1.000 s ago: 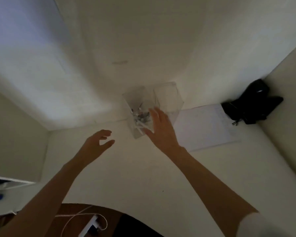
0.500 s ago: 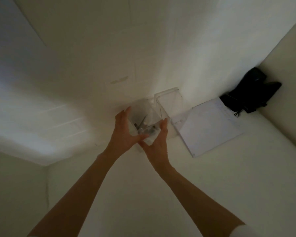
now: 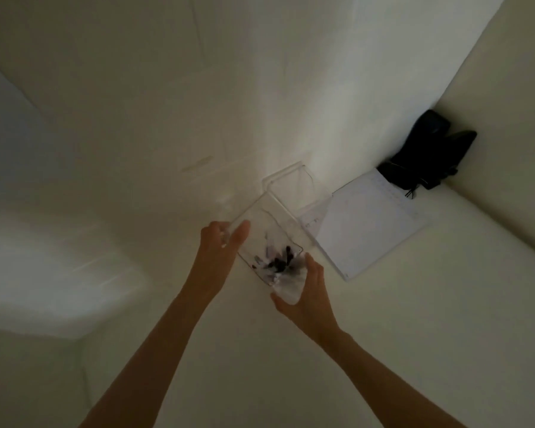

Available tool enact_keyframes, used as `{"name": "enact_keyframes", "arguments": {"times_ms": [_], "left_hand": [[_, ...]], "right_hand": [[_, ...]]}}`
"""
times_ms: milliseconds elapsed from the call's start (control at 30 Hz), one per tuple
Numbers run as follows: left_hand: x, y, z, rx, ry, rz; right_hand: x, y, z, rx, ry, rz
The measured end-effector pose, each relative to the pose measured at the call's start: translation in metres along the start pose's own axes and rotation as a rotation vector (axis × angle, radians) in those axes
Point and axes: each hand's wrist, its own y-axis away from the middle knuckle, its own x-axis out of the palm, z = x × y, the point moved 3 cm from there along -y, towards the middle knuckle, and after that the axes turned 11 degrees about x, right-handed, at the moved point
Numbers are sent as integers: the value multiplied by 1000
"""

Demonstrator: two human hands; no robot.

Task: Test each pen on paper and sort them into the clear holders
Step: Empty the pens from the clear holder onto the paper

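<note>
Now the holder (image 3: 261, 233), upright half a second ago, is tipped off the wall (image 3: 260, 88). Left hand (image 3: 218, 245) fingers curl round its rim; right hand (image 3: 308, 293) cups its base. Pens (image 3: 278, 264) lie inside, untested; paper (image 3: 368, 230) is beside it.

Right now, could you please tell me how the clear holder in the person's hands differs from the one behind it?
The held holder contains pens; the rear holder looks empty. The held holder is gripped by the left hand and right hand and appears tipped; the rear holder stands untouched beside the paper. Both are clear and boxy.
</note>
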Motion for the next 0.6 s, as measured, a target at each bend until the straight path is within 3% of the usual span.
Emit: {"name": "enact_keyframes", "arguments": {"times_ms": [167, 300, 400, 600], "left_hand": [[36, 18, 1, -258, 508, -9], [90, 39, -4, -430, 708, 109], [131, 50, -3, -540, 753, 145], [201, 55, -19, -508, 522, 251]], "right_hand": [[-79, 44, -52, 161, -31, 199], [-137, 70, -89, 300, -56, 267], [-174, 77, -112, 418, -226, 342], [-233, 76, -165, 672, -421, 405]]}}
